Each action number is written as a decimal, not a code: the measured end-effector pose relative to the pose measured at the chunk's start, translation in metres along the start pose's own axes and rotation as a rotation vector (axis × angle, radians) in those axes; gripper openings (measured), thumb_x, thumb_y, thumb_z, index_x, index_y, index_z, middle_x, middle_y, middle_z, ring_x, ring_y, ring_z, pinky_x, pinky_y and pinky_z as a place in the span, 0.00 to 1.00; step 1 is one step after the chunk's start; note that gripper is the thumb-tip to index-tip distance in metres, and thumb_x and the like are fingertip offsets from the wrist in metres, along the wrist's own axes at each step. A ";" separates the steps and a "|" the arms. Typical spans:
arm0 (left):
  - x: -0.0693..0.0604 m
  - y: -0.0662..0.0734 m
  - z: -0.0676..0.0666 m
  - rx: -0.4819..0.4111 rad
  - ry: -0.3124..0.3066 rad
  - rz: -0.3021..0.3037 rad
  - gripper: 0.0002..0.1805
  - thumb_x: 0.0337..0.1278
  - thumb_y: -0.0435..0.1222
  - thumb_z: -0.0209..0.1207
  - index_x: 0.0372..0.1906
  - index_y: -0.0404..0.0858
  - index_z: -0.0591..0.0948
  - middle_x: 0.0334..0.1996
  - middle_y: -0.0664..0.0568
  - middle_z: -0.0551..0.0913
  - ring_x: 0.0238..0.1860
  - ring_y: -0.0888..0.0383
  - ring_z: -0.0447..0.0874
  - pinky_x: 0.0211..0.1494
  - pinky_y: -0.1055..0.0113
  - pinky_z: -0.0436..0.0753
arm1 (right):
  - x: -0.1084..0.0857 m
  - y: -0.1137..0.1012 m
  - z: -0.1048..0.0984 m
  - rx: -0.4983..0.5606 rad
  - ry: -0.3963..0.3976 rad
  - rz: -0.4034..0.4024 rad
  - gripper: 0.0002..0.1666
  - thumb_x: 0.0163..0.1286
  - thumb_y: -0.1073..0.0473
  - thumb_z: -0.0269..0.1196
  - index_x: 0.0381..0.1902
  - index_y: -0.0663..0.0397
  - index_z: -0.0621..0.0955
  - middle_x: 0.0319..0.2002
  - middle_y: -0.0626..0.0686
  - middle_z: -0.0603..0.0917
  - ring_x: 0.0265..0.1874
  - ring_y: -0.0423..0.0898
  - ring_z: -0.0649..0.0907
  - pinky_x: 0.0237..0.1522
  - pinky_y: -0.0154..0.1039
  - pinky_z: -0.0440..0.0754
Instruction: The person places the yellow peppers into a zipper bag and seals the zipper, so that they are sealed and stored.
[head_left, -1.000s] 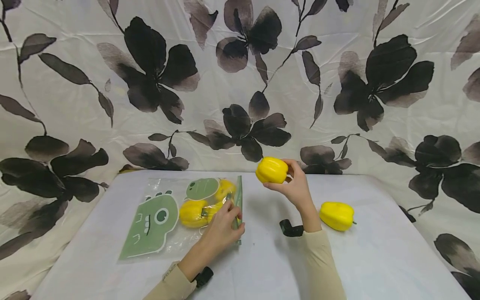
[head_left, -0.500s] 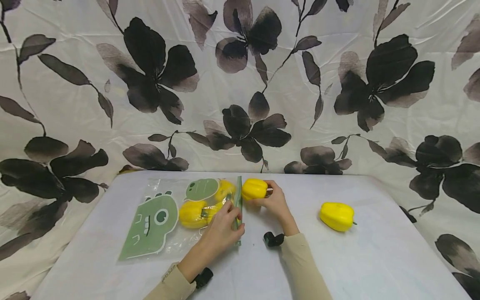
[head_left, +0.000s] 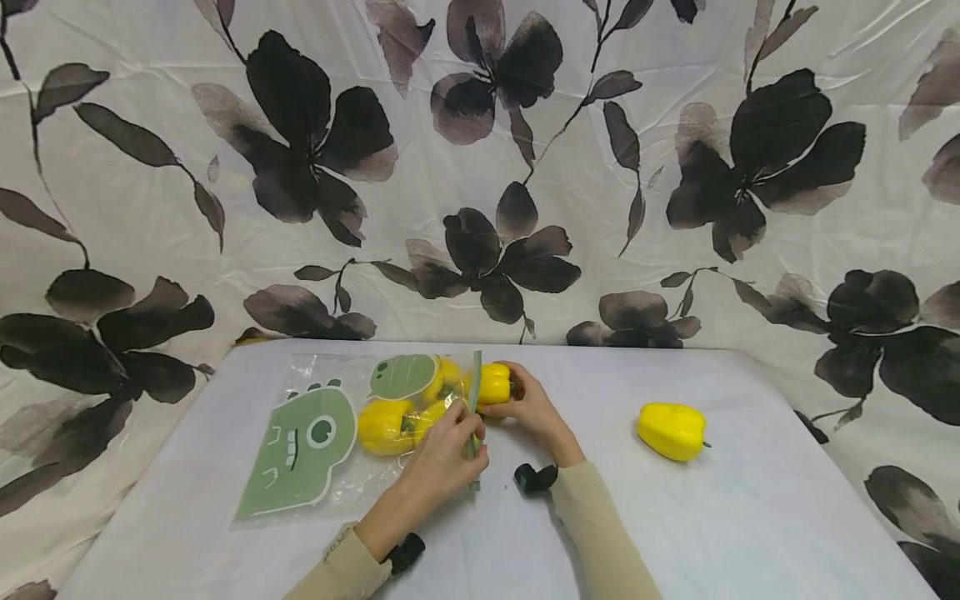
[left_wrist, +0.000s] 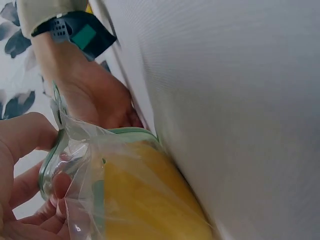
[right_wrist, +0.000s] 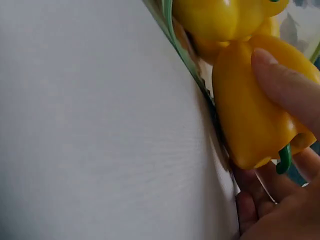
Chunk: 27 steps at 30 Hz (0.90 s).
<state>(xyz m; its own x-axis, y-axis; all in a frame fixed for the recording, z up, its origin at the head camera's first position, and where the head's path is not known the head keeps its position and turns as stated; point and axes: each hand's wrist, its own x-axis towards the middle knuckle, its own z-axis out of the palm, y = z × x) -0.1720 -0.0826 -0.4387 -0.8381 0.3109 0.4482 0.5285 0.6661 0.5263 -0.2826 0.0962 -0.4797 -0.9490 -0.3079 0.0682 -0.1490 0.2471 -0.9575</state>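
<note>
At the mouth of a clear zip bag (head_left: 363, 485) on the white-covered table (head_left: 757, 508), the right hand (head_left: 536, 410) is holding a yellow pepper (head_left: 493, 385). Right grip: the thumb is pressing on the pepper, fingers are curling beneath, and the green stem (right_wrist: 284, 159) is facing the palm. The pepper's far end is lying at the green zip strip (head_left: 476, 367); how far it is sitting inside, cannot tell. Left grip: the left hand (head_left: 444, 454) is pinching the bag's edge at that strip, some fingers showing through the film in the left wrist view. Inside the bag, other yellow peppers (head_left: 384, 427) are lying near the strip, beside a green cartoon print (head_left: 300, 467). Well apart to the right, a loose pepper (head_left: 672, 432) is resting on its side, its stem pointing right. Behind the table, a floral cloth (head_left: 630, 50) is hanging.
</note>
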 end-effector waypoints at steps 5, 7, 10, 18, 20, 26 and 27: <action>-0.001 -0.001 0.000 0.000 0.003 0.006 0.11 0.41 0.27 0.69 0.28 0.41 0.78 0.32 0.56 0.66 0.26 0.61 0.67 0.27 0.72 0.72 | 0.010 -0.002 0.002 0.045 -0.097 -0.022 0.44 0.52 0.69 0.74 0.65 0.49 0.69 0.57 0.59 0.78 0.51 0.53 0.77 0.57 0.49 0.73; -0.001 -0.001 0.000 -0.007 -0.002 0.003 0.11 0.42 0.27 0.69 0.29 0.40 0.78 0.32 0.56 0.66 0.27 0.61 0.68 0.28 0.72 0.73 | 0.014 -0.002 0.003 0.068 -0.132 -0.038 0.43 0.52 0.72 0.73 0.64 0.52 0.67 0.56 0.62 0.78 0.49 0.53 0.78 0.54 0.46 0.74; -0.002 -0.002 0.000 -0.002 -0.003 0.002 0.10 0.42 0.28 0.69 0.29 0.40 0.79 0.32 0.56 0.66 0.27 0.61 0.68 0.28 0.72 0.73 | 0.018 -0.002 0.007 0.066 -0.158 -0.051 0.43 0.53 0.72 0.71 0.65 0.54 0.65 0.56 0.64 0.78 0.48 0.52 0.78 0.51 0.42 0.75; -0.001 -0.002 -0.001 0.013 0.010 0.018 0.11 0.42 0.27 0.68 0.29 0.41 0.78 0.32 0.56 0.66 0.26 0.61 0.68 0.27 0.72 0.73 | 0.015 -0.002 0.003 0.122 -0.168 0.066 0.43 0.57 0.66 0.72 0.68 0.49 0.66 0.65 0.60 0.73 0.65 0.55 0.71 0.68 0.57 0.61; 0.000 -0.002 -0.001 0.018 0.008 0.018 0.11 0.42 0.27 0.68 0.29 0.41 0.78 0.33 0.56 0.67 0.26 0.61 0.68 0.27 0.72 0.73 | 0.014 -0.001 0.000 0.170 -0.170 0.101 0.41 0.58 0.66 0.72 0.66 0.50 0.66 0.68 0.59 0.71 0.69 0.55 0.66 0.70 0.59 0.54; 0.000 -0.002 -0.002 0.013 -0.002 0.014 0.11 0.41 0.27 0.68 0.29 0.40 0.78 0.33 0.56 0.67 0.25 0.61 0.68 0.27 0.73 0.73 | 0.014 0.000 -0.001 0.174 -0.208 0.021 0.34 0.62 0.67 0.69 0.64 0.56 0.69 0.66 0.57 0.73 0.66 0.55 0.70 0.70 0.56 0.59; 0.000 -0.003 -0.002 0.013 -0.002 0.014 0.11 0.41 0.26 0.68 0.29 0.40 0.78 0.33 0.56 0.67 0.26 0.61 0.68 0.27 0.73 0.73 | 0.015 0.000 0.000 0.159 -0.211 -0.004 0.34 0.62 0.67 0.69 0.64 0.57 0.70 0.66 0.57 0.73 0.65 0.56 0.71 0.69 0.56 0.61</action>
<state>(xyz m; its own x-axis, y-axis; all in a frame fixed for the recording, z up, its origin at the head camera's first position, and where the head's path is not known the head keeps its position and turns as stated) -0.1735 -0.0855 -0.4383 -0.8310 0.3214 0.4540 0.5383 0.6706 0.5104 -0.2969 0.0918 -0.4784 -0.8671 -0.4974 0.0284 -0.0915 0.1031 -0.9905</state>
